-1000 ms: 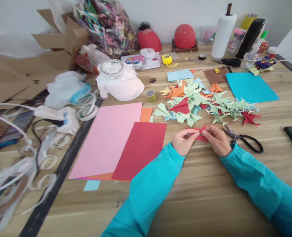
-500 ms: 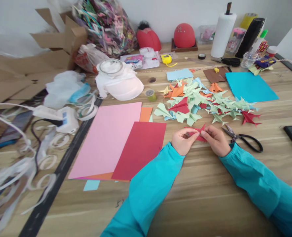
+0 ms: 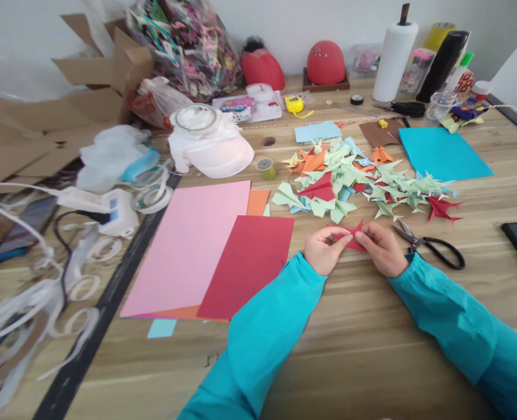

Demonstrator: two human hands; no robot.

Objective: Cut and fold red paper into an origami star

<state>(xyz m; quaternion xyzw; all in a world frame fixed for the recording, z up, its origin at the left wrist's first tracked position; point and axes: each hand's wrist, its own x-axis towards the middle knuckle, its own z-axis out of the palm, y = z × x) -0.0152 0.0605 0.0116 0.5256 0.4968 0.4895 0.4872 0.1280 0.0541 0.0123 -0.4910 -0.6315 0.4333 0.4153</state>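
Paper at successive stages, read from left to right: we note first a pink sheet [image 3: 192, 245], overlapped along its right side by a flat red sheet [image 3: 254, 256], whose lower corner disappears behind the left sleeve [image 3: 262, 332]. Next, the left hand [image 3: 324, 251] pinches a small folded red paper [image 3: 355, 245] narrowly between thumb and fingers; this piece sits between the hands, just in front of a loose pile of folded pieces [image 3: 343, 169]. The right hand [image 3: 383, 248] grips its other side, likewise with thumb and fingers closed on it. Compared with the preceding second, we find almost no change: grip and paper match, and only the view drifts slightly. We therefore judge that one fold is being pressed or adjusted, though the crease itself is too small to resolve. Farther right, scissors [image 3: 416, 241] lie unheld beside the right wrist.
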